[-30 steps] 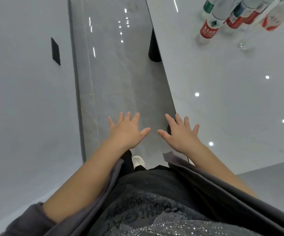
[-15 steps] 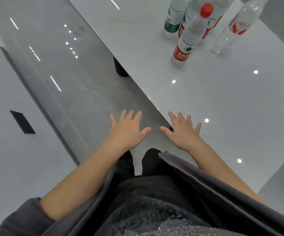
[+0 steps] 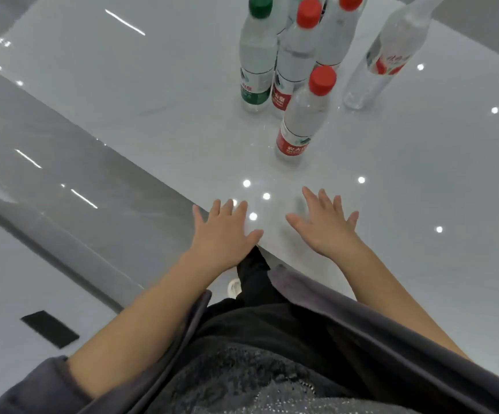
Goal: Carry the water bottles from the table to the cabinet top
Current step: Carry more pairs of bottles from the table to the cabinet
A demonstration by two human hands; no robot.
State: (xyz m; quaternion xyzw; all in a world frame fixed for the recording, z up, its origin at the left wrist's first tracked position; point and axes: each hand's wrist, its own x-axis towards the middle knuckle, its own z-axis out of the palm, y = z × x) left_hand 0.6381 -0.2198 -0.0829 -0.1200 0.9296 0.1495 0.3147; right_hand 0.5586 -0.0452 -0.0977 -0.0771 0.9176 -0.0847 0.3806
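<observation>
On the white table [image 3: 152,85], clear upright water bottles [image 3: 302,115]; red and green caps.

Bare left hand [image 3: 223,231]: we hold it forward, palm down, fingers straight and spread, thumb pointing inward, holding nothing.
Bare right hand [image 3: 324,227]: we hold it likewise, palm down, fingers splayed, empty.
Reach: our bare left forearm [image 3: 134,324] and right forearm [image 3: 391,297] extend forward side by side.
Dark grey fabric sleeve [image 3: 33,386]: bunched at our left elbow.

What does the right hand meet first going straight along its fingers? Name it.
Likely the nearest red-capped bottle, standing before the other bottles on the table. The open right hand points roughly at its base; depth is unclear.
</observation>
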